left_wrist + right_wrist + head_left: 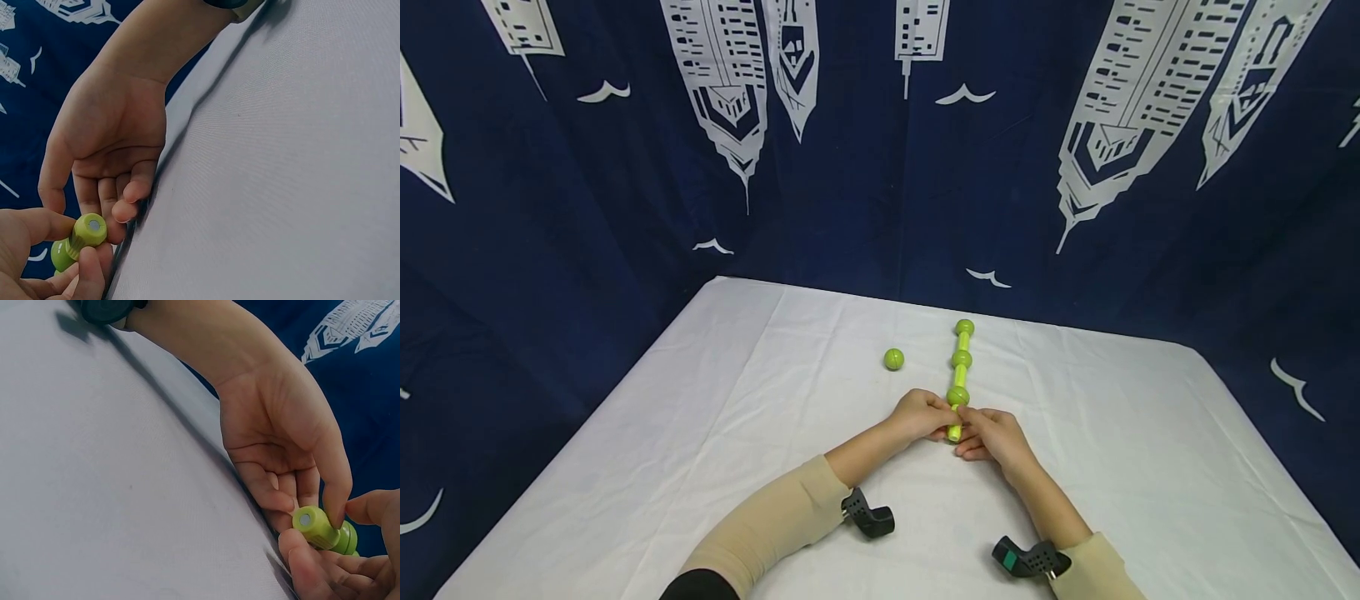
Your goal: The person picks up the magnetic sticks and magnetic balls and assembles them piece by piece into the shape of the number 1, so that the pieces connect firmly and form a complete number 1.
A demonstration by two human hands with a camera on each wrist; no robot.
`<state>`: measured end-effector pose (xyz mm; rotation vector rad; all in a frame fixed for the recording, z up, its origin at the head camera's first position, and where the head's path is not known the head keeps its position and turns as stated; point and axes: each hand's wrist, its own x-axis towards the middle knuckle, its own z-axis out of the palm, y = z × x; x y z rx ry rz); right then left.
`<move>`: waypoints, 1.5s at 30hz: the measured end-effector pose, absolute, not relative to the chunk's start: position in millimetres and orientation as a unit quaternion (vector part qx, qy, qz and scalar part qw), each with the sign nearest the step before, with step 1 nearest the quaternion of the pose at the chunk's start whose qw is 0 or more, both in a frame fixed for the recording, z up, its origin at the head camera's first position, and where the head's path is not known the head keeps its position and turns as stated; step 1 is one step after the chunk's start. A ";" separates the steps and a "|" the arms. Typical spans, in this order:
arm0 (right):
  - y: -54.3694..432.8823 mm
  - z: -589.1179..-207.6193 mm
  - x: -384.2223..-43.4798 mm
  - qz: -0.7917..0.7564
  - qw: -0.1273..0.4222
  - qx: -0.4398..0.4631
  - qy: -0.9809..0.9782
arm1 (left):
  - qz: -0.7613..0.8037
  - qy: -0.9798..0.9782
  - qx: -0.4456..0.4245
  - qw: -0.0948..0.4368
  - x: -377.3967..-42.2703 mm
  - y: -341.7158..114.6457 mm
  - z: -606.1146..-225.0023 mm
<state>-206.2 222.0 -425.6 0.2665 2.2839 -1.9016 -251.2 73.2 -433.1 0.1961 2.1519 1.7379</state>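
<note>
A chain of green balls (961,359) joined by yellow-green rods (960,377) runs away from me over the white cloth. At its near end is a short ribbed yellow-green rod (954,432) with a round silver-grey spot in its end face. My left hand (922,414) pinches this rod from the left; its thumb lies along the side in the right wrist view. From the other side my right hand (994,436) holds the same rod between thumb and fingers. Part of the rod (89,231) and the ball behind it are hidden by fingers.
A single green ball (893,359) lies left of the chain. White cloth (760,375) covers the table, with a dark blue patterned curtain (865,192) behind it. Black wrist devices (871,515) sit on both forearms, above the cloth.
</note>
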 end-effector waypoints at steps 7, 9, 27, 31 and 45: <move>218.8 -424.7 -206.2 -0.629 0.076 0.090 0.768 | 0.626 0.757 0.058 0.180 -250.9 73.4 -432.8; 218.3 -424.4 -206.9 -0.628 0.074 0.090 0.769 | 0.628 0.754 0.057 0.182 -251.3 73.4 -433.0; 214.5 -425.8 -215.1 -0.612 0.050 0.093 0.784 | 0.641 0.738 0.091 0.191 -252.2 67.2 -431.8; 215.1 -427.6 -218.6 -0.609 0.046 0.099 0.785 | 0.632 0.751 0.098 0.165 -253.2 59.5 -427.6; 218.4 -435.6 -222.5 -0.610 0.040 0.107 0.784 | 0.612 0.788 0.053 0.035 -279.0 15.7 -412.9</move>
